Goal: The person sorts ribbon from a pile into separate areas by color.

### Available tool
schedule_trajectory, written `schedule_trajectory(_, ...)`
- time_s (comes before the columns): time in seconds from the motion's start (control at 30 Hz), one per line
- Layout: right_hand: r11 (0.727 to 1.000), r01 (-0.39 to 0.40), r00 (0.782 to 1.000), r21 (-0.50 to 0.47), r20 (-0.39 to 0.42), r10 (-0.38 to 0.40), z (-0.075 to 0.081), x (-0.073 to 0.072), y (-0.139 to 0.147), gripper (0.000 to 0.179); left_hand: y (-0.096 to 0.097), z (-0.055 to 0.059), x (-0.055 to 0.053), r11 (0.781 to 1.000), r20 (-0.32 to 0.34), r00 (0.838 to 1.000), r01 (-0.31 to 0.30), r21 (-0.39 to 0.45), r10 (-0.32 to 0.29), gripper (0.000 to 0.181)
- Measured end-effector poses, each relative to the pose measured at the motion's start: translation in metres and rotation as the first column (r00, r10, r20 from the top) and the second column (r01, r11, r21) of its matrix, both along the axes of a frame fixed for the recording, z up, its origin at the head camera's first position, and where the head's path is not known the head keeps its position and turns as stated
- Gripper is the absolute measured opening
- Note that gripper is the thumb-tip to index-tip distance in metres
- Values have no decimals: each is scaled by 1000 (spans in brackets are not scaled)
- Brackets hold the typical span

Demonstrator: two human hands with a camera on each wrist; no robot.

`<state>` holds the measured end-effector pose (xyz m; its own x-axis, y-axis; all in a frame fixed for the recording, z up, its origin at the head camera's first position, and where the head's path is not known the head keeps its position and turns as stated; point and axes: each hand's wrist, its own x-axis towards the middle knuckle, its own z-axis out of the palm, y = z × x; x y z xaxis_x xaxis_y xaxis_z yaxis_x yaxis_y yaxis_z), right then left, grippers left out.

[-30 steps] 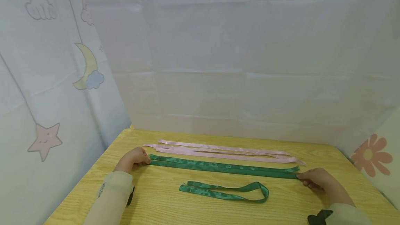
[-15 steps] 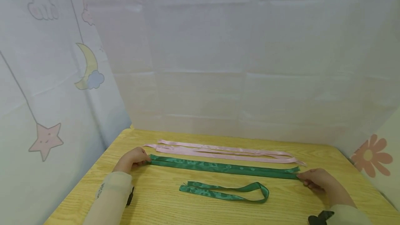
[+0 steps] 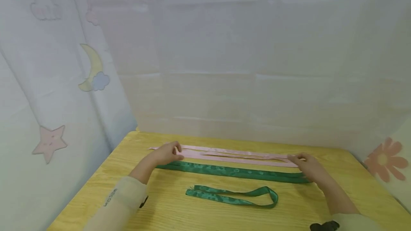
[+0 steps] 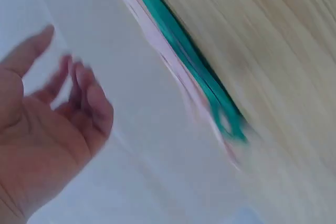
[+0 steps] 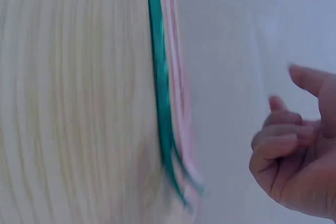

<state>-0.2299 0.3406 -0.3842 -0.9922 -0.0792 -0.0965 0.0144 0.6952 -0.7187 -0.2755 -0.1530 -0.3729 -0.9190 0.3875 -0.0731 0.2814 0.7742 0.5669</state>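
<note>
A long green ribbon, doubled lengthwise, lies stretched across the table. Just beyond it runs a set of pink ribbons. In the head view my left hand overlaps the left ends of both, its thumb apart from loosely bent fingers; the left wrist view shows nothing in its palm. My right hand overlaps their right ends the same way, also holding nothing in the right wrist view. Closer to me a shorter green ribbon lies folded into a loop, its loop end to the right.
The wooden table ends at a pale hanging sheet along its back edge. On the left, a second sheet carries a printed moon and a star. A printed flower is at the right.
Both hands have let go of the ends of the long green ribbon. The left moved right and the right moved left, both upward in view over the pink ribbons.
</note>
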Motion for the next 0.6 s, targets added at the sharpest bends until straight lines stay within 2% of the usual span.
schedule_trajectory(0.07,990,-142,990,1,5,142,0,-2,-22,53,22,-3,7,988,38,987,155,4,-155,16)
schedule_trajectory(0.1,975,-221,975,-10,19,221,-1,-1,-31,43,32,-6,11,977,53,976,213,-20,-212,11)
schedule_trajectory(0.17,940,-332,938,-75,78,338,-6,0,-43,32,48,-14,19,954,84,956,289,-87,-282,8)
schedule_trajectory(0.2,921,-376,918,-97,98,385,-9,1,-47,28,55,-18,22,946,102,952,300,-124,-288,8)
schedule_trajectory(0.27,907,-411,897,-95,136,421,-15,3,-51,26,64,-25,27,937,121,952,300,-178,-282,8)
schedule_trajectory(0.4,909,-412,893,-66,167,417,-21,7,-53,28,73,-30,32,931,113,961,275,-239,-254,10)
schedule_trajectory(0.6,901,-433,885,-13,183,428,-22,8,-58,32,77,-28,36,913,79,957,289,-289,-278,13)
